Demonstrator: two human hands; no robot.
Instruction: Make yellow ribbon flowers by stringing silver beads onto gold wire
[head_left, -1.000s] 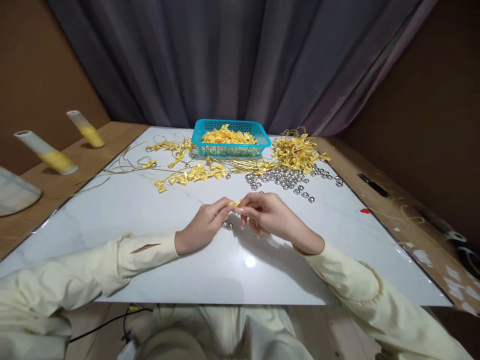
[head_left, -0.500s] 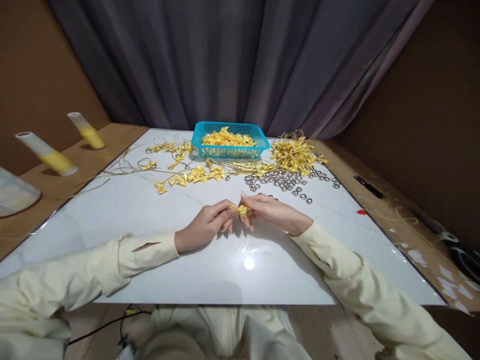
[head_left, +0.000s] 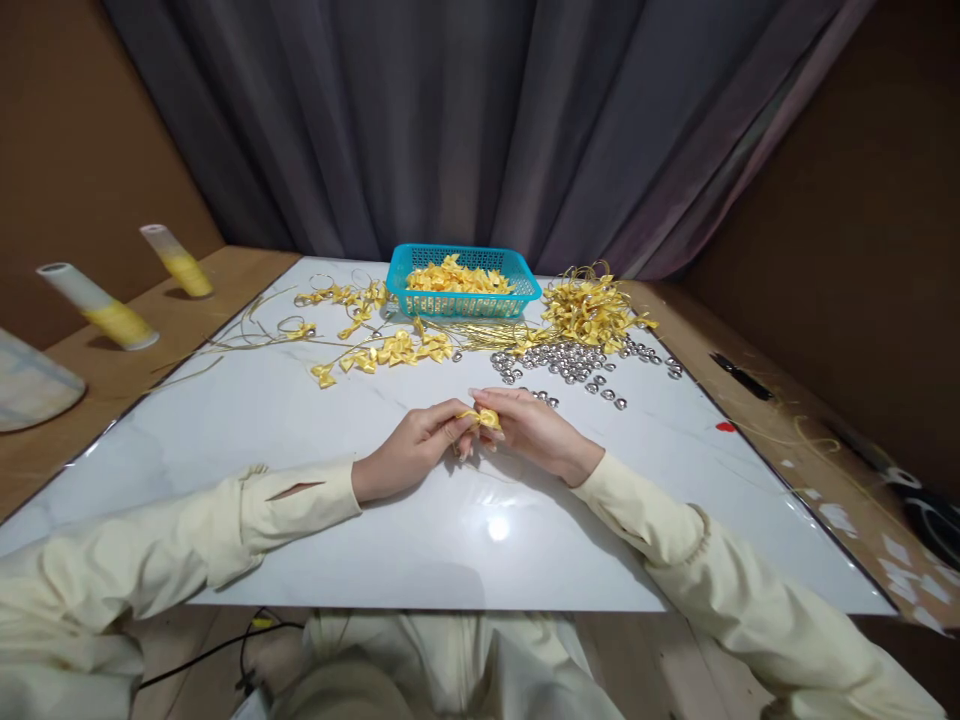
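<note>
Above the white tabletop, a yellow ribbon bow [head_left: 487, 419] sits between my two hands. My left hand [head_left: 421, 440] pinches one end of the bow between thumb and fingers. My right hand [head_left: 538, 425] is curled at its other side, fingers bent around the bow; what those fingertips grip is partly hidden. A thin cord seems to trail below the hands. Just beyond them lie silver heart-shaped pieces [head_left: 574, 362], heaped and scattered, and a row of yellow bows [head_left: 396, 347].
A turquoise basket [head_left: 465, 308] of yellow bows stands at the back. Beside it is a heap of bows on gold cords [head_left: 589, 310]. Yellow thread spools [head_left: 120, 322] stand at left. A black pen-like tool [head_left: 741, 378] and scissors [head_left: 911, 490] lie at right.
My right hand has shifted slightly left, closer to my left hand, and its fingers have curled in around the bow. My left hand keeps its pinch almost in place.
</note>
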